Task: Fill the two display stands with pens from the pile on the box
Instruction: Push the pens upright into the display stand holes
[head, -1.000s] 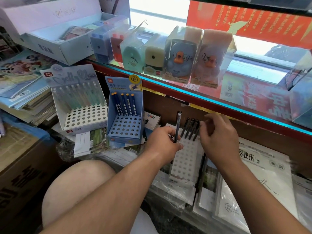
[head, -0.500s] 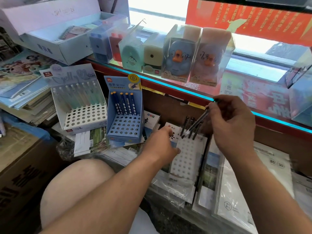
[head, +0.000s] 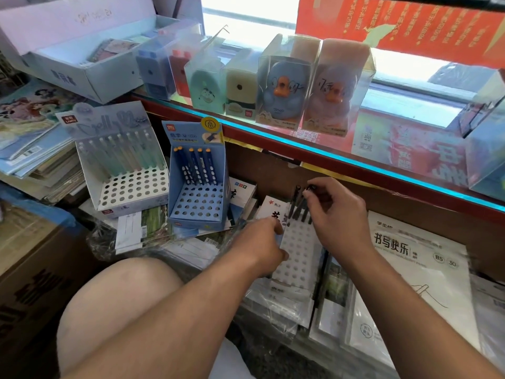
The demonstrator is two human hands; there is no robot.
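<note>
Low in the middle of the frame the left hand (head: 259,247) gripped the left edge of the white stand (head: 299,255), fingers curled round it. The right hand (head: 338,214) pinched the top of a black pen (head: 302,205) between thumb and fingertips, the pen standing in the stand's far row just beside the other black pens (head: 291,207). Up and to the left stood the blue stand (head: 196,206) with dark blue pens (head: 203,168) along its back, and further left the pale stand (head: 131,187) held pastel pens (head: 123,154).
</note>
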